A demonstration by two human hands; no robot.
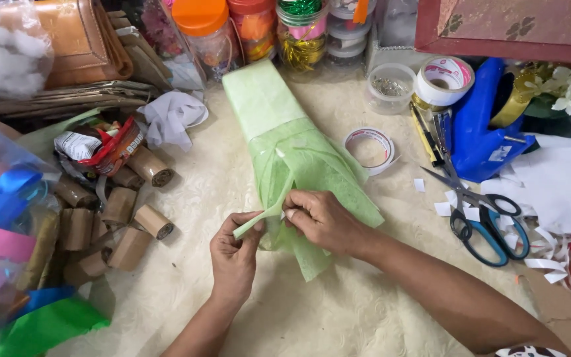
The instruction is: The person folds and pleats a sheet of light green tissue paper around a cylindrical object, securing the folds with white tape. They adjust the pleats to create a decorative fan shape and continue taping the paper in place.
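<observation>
Hands: left (pixel 234 254), right (pixel 322 218), pinching green ribbon (pixel 262 219) over green-wrapped bundle (pixel 279 125)

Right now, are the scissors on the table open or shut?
Open: the scissors lie flat with blades spread apart, handles splayed, among white paper scraps.

Both forearms are bare from the wrists to the lower edge of the frame, with no sleeves showing on either. The left hand (pixel 234 259) and the right hand (pixel 322 220) carry no rings, no watch, no bracelet and no gloves, and the fingernails that show are short and unpainted. At the bottom edge beside the right forearm a small patch of clothing (pixel 527 351) peeks in, white with dark blotches; too little of it shows to tell the garment.
</observation>
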